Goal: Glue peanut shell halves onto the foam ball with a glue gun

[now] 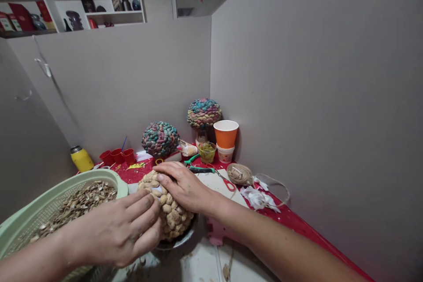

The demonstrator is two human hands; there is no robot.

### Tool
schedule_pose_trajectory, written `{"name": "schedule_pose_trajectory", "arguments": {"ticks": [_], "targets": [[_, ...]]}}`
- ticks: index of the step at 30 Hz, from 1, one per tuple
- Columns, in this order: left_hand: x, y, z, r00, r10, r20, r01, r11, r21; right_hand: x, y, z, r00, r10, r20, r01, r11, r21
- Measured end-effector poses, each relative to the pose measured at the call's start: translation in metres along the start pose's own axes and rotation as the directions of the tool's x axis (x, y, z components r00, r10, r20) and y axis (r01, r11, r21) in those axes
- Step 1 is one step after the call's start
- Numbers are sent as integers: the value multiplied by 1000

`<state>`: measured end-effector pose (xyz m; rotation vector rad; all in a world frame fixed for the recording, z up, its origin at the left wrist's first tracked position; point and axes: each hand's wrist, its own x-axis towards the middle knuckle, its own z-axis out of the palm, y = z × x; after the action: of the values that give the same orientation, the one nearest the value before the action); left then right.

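A ball covered in tan peanut shells [173, 220] sits in a shallow round dish [180, 242], and a small pale patch shows between the shells near its top. My right hand [183, 187] lies curved over the upper right side of the ball, gripping it. Against the ball's left side, my left hand [128, 227] has its fingers drawn together at the pale patch. Whatever those fingertips hold, if anything, is hidden. To the left, a green strainer basket [122, 185] contains many brownish shell pieces [82, 202].
Behind are two multicoloured shell-covered balls, one low [161, 139] and one raised [204, 112]. An orange cup [226, 134], red-handled scissors [228, 184], twine [240, 174] and crumpled tissue [257, 197] lie rightward. Red cups [117, 156] and a yellow bottle [81, 159] stand back left.
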<state>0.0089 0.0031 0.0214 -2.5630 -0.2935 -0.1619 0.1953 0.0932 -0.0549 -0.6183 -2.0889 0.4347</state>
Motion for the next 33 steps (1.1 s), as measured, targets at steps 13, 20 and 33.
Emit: {"name": "schedule_pose_trajectory", "arguments": {"ticks": [13, 20, 33], "targets": [[-11, 4, 9, 990, -138, 6, 137, 974, -183, -3, -3, -2, 1000, 4, -26, -3, 999, 35], [-18, 7, 16, 890, -396, -226, 308, 888, -343, -8, -2, -2, 1000, 3, -28, -1, 998, 64], [-13, -16, 49, 534, -819, 208, 659, 249, -710, -25, -20, -22, 966, -196, -171, 194, 981, -30]]}}
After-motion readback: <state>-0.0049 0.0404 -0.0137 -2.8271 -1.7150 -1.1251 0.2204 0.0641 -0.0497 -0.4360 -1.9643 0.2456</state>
